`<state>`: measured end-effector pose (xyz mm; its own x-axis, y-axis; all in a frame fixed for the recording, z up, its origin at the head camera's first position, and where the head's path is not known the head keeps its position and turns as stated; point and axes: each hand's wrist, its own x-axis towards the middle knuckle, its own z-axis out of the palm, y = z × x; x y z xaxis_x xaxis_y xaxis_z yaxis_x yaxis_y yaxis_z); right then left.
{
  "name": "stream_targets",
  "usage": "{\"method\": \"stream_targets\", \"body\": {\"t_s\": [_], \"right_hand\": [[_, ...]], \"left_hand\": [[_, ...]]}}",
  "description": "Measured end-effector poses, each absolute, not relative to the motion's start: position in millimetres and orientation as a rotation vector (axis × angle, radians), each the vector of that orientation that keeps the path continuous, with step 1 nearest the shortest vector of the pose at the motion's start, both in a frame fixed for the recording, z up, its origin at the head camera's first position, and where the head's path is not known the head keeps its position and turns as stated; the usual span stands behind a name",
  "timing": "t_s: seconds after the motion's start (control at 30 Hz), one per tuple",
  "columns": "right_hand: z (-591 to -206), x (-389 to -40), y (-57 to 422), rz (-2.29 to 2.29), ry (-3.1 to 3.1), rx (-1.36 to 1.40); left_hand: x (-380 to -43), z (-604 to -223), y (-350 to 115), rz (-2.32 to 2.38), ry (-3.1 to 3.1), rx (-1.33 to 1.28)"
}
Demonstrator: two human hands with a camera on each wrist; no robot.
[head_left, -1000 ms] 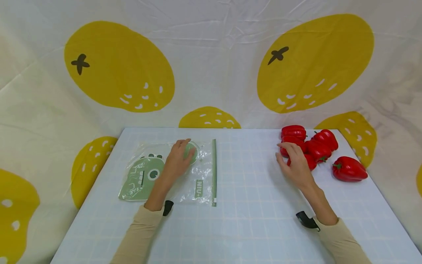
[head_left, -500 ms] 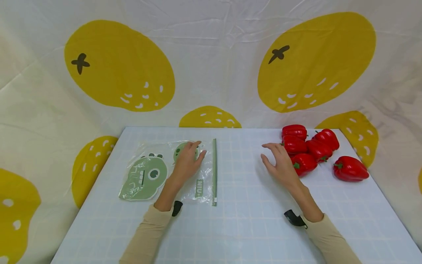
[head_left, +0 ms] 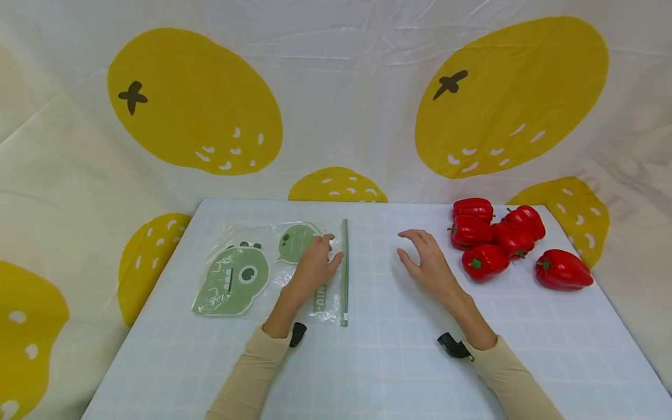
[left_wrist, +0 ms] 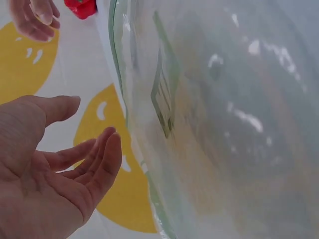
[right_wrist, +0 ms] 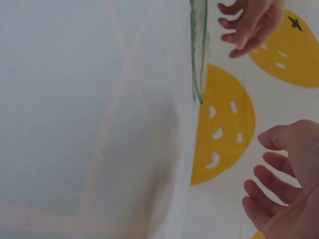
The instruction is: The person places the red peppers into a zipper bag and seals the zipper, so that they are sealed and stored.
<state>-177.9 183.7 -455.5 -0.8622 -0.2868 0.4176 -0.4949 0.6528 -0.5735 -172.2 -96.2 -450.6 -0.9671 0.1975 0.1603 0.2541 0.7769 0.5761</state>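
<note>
A clear zip bag [head_left: 252,233] printed with green cartoon faces lies flat on the left of the table. Its green zip edge [head_left: 344,274] runs along the right side, with a white slider at the near end. My left hand [head_left: 314,265] hovers over the bag's right part, fingertips close to the zip edge, thumb apart from the loosely bent fingers, holding nothing. In the left wrist view that hand [left_wrist: 60,164] shows an empty palm beside the bag [left_wrist: 224,124]. My right hand [head_left: 427,262], also empty with relaxed fingers, is over the table between the bag and the red bell peppers [head_left: 485,262].
Several red bell peppers cluster at the back right, and one pepper [head_left: 563,270] lies apart toward the table's right edge. The table [head_left: 367,361] has a pale checked cover. Behind it hangs a cloth [head_left: 346,116] with yellow fruit prints.
My left hand has moved right across the bag toward its zip edge. My right hand has moved left, away from the peppers. The bag and peppers stay in place.
</note>
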Motion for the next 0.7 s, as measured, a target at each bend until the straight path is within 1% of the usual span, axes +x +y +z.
{"method": "stream_targets", "body": {"t_s": [0.43,0.7], "right_hand": [[-459,-178,163,1.058,-2.681,0.666],[-464,-179,154,1.063,-2.673,0.735]], "left_hand": [[-165,-458,-80,-0.919,-2.982,-0.350],[-163,-460,-76,-1.078,-3.005,-0.297]]}}
